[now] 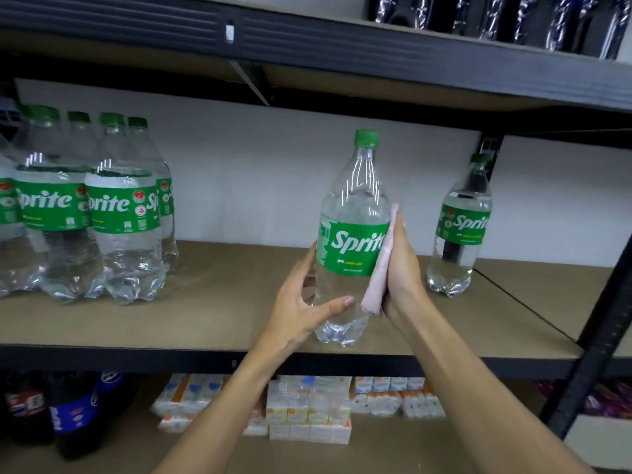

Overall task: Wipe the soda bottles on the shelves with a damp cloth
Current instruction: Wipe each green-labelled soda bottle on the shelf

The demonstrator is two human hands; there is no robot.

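my left hand [301,302] is wrapped round the lower body of the sprite bottle [355,206], thumb across the front and fingers behind, at the front edge of the middle shelf [222,302]. i cannot tell if its base sits on the board or hangs just above it. my right hand [403,265] lies flat, fingers straight, pressing the folded pink cloth [379,271] against the bottle's right side, over the edge of the green label [349,244]. to do this well, i judge the flat fingers should hold even pressure and run the cloth the full height, shoulder to base, while the left fingers turn the bottle a little each pass so no strip is missed. damp plastic will likely be slick, so the left grip wants to be firm without crushing. the cluster of sprite bottles [119,217] at left and the lone bottle [460,227] at right stand well apart from it.
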